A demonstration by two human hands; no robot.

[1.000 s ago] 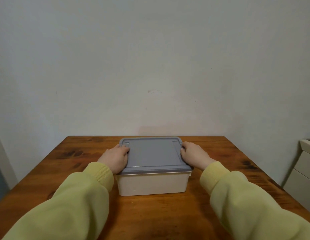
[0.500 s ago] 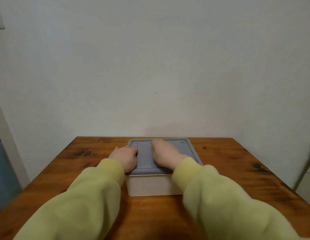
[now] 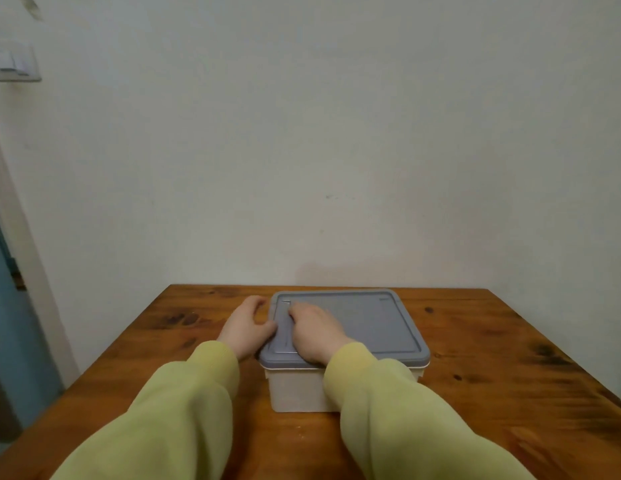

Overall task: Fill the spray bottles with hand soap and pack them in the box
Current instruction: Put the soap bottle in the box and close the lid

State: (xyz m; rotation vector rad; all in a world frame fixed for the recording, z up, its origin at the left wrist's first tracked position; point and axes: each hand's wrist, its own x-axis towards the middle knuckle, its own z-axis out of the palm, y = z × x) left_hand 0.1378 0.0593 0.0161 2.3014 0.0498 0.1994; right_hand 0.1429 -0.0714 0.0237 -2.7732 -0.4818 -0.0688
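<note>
Under the right hand lies the grey lid of the box, which sits shut on the wooden table, and the palm presses flat on the lid's left part with the fingers together and stretched toward its far corner. Just to the left of that hand, the left hand is curled against the lid's left edge, thumb and fingers hooked at the rim as if to pry it up; whether the fingertips are under the lip cannot be told. No spray bottles and no hand soap show anywhere in view, so the packing appears not yet begun and the step in hand is probably getting the lid off. The main risk is that the two hands work against each other: the right palm bears down on the very side the left hand is trying to lift, so the rim may stay seated, or may let go all at once and fling the lid. If the left hand pulls hard while the right eases off, the light box could tip or skid toward the right across the smooth wood. A fingertip might also be pinched between lid and box wall should the rim snap back down.
</note>
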